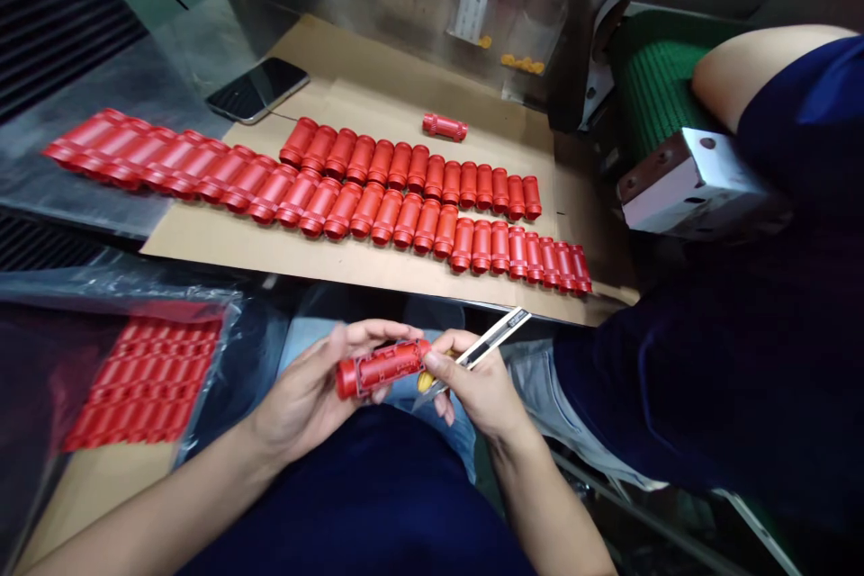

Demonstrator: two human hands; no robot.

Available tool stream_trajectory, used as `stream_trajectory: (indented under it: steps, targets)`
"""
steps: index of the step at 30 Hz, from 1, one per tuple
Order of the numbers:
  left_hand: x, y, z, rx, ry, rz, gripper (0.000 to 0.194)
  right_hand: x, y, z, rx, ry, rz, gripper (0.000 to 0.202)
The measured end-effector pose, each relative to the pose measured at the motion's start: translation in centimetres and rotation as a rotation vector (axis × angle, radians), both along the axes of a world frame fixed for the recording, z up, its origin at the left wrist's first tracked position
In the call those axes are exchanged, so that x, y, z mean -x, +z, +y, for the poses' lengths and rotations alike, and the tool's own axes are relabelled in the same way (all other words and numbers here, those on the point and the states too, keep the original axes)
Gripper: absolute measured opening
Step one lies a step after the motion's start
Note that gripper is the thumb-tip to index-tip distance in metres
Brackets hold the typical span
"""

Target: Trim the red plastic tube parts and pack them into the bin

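Note:
In front of my lap, my left hand (317, 387) is closed around the larger end of a red plastic cylinder-shaped housing (388, 366). Its open side faces up and shows moulded ribs and slots inside. A snap-off utility knife (496, 337) sits in my right hand (476, 382), its blade pointing down and left beside the housing's narrower end. My right thumb and fingertips are at that end. Something small and yellow (426, 381) shows at these fingertips; what it is I cannot tell. Beyond my hands, similar red housings (384, 216) lie side by side in two long rows.
Cardboard (324, 261) covers the bench, with a phone (257, 90) and a single red piece (445, 127) at the back. At left, a plastic-lined box (229, 315) holds many red pieces. A person in dark blue (702, 333) sits close on the right, near a green conveyor belt (652, 76).

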State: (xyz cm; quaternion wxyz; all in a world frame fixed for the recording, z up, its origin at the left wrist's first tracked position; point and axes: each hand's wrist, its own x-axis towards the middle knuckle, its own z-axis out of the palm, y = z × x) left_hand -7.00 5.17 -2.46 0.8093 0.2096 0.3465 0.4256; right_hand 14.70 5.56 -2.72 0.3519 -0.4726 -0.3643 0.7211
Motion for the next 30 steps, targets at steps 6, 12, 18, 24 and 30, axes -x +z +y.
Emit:
stream_trajectory:
  steps: [6,12,18,24,30]
  targets:
    - [-0.4,-0.1,0.0,-0.075,0.255,0.107,0.039,0.0,1.4,-1.3,-0.628,-0.029,-0.366,0.012]
    - [-0.6,-0.1,1.0,0.039,0.200,0.005,0.045,-0.8,2.1,-1.9,-1.095,-0.017,-0.406,0.040]
    - [-0.6,0.1,0.7,0.167,0.150,0.060,0.047,0.0,1.3,-1.4,-1.207,0.052,-0.319,0.045]
    - [-1.1,0.4,0.6,0.287,0.013,0.097,0.047,0.9,1.1,-0.6,-1.262,0.087,-0.259,0.041]
    - [-1.2,0.4,0.6,0.269,-0.037,0.101,0.046,0.9,1.0,-0.7,-1.243,0.117,-0.221,0.054]
